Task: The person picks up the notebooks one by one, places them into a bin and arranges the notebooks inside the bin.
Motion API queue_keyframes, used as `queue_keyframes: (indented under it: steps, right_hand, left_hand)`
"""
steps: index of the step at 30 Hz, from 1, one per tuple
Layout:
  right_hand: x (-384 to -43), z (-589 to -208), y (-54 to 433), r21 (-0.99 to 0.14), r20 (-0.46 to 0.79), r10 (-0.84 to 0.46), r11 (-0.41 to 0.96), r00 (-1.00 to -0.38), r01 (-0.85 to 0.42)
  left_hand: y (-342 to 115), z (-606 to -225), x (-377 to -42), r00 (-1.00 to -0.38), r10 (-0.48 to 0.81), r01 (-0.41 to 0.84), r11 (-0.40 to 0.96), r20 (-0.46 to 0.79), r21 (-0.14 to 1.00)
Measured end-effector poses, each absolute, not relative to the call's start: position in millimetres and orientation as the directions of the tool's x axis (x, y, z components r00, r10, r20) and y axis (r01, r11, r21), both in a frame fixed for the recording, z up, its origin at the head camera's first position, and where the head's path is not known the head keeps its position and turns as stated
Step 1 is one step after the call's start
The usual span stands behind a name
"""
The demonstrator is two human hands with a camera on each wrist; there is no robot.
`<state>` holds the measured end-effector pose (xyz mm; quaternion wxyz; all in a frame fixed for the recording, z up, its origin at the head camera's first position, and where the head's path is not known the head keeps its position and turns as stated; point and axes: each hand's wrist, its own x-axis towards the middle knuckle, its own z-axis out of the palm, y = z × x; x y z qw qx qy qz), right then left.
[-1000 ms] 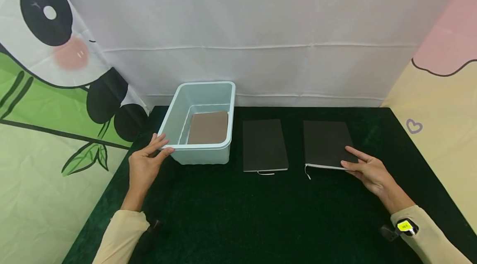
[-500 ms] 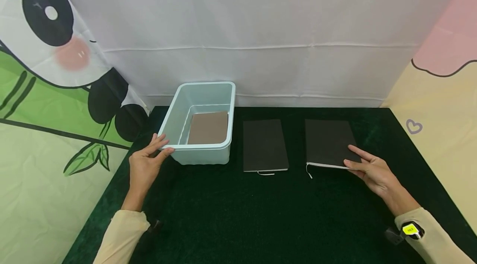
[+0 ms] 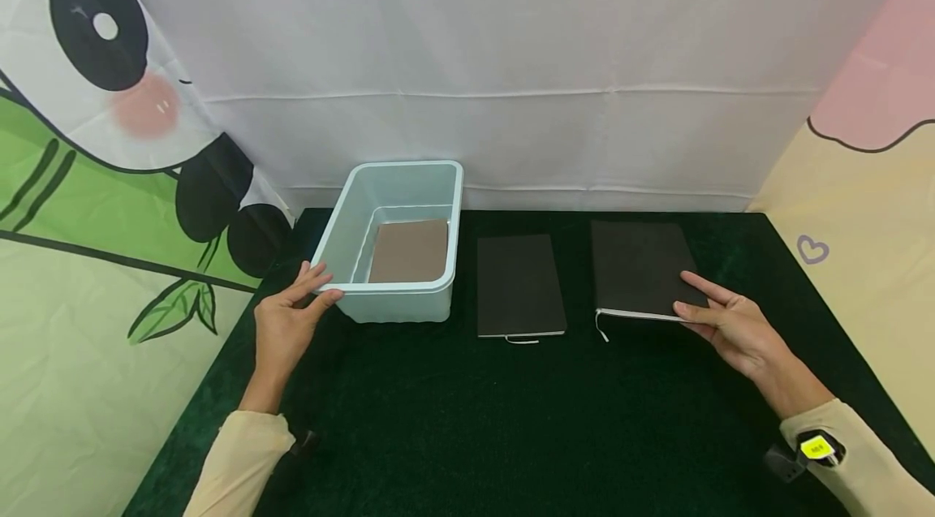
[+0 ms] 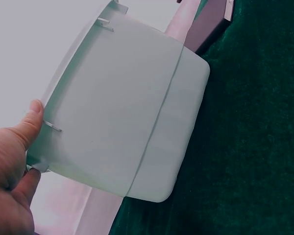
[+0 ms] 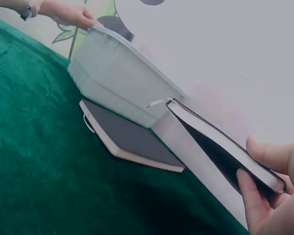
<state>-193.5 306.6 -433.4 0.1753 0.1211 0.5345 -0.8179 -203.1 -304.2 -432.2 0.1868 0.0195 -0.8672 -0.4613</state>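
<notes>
With the thumb on top and fingers beneath, my right hand [image 3: 738, 330] grips the near right corner of a black notebook [image 3: 643, 269]. In the right wrist view this notebook [image 5: 220, 139] is raised above the table, its white page edges and ribbon marker showing. My left hand [image 3: 288, 330] pinches the near left corner of the pale blue plastic bin's rim [image 3: 387, 288]. Inside the bin lies a brown notebook [image 3: 409, 251], flat on the bottom. A second black notebook [image 3: 520, 286] rests on the table between the bin and the held one, its ribbon sticking out at the near edge.
A dark green cloth [image 3: 453, 420] covers the table. White fabric [image 3: 497, 54] hangs behind its far edge. Printed cartoon sheets stand at the left [image 3: 109, 257] and right [image 3: 862, 257]. The left wrist view shows the bin's outer wall [image 4: 112, 107] close up.
My right hand has lifted the black notebook and moved it slightly away from me. The left hand stays on the bin's rim; the bin and the other notebooks have not moved.
</notes>
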Motion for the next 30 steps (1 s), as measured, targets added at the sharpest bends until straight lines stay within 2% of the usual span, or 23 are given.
queue_keyframes:
  steps: [18,30]
  right_hand:
    - [-217,-388,273,-0.846,-0.302,-0.212,-0.391,-0.93,0.364]
    - [-246,-371,244,-0.896,-0.283,-0.16,-0.307,-0.946,0.32]
  left_hand:
    - [-303,-433,-203,-0.928,-0.211,0.132,0.586,0.308,0.8]
    - [-301,-435,-205,-0.924,-0.206,0.143,0.594,0.321,0.792]
